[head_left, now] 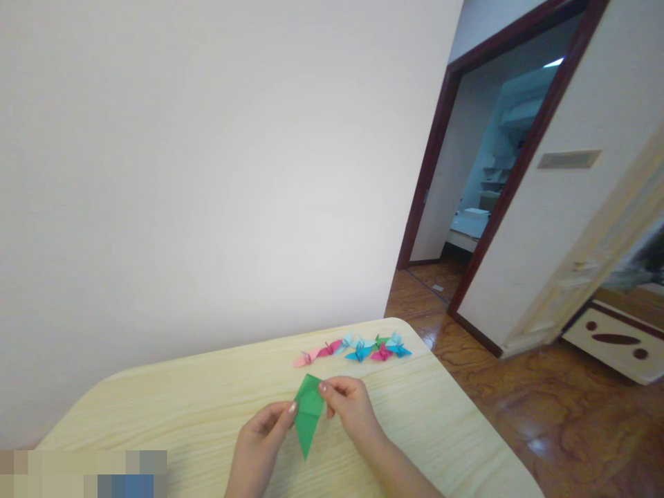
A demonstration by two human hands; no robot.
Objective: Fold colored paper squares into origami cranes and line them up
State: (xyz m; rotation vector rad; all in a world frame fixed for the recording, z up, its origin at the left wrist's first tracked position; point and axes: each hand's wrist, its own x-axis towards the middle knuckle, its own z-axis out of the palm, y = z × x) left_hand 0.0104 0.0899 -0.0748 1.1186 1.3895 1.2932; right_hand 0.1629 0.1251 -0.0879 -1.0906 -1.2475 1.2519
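Green origami paper [308,415], folded into a long narrow kite shape, is hanging in the air at lower centre of the frame, just above the tabletop, with its narrow point aiming down. The left hand [258,446] is gripping the paper's left edge, and the right hand [348,408] is gripping its upper right edge; the fingertips [324,388] of each hand are pinching the sheet, neither hand releasing it, and the fingers not on the paper are curling loosely. Both forearms are entering from the bottom edge. A group of about eight folded paper cranes [353,349] is resting just beyond the hands in a loose, partly overlapping row, in pink, magenta, pale blue, bright blue and green. A pale wood-grain table [155,415] with rounded corners is bearing the cranes and spreading across the lower part of the frame. A pixelated patch [83,474] is covering the lower left corner. A plain white wall [181,173] is filling the upper left. A polished brown floor [519,408] is stretching across the lower right, and a dark red door frame [433,159] is standing at upper right, with a wall-mounted air conditioner [523,104] showing in the room beyond. A small wall plate [569,159] is sitting on the white wall right of the doorway.
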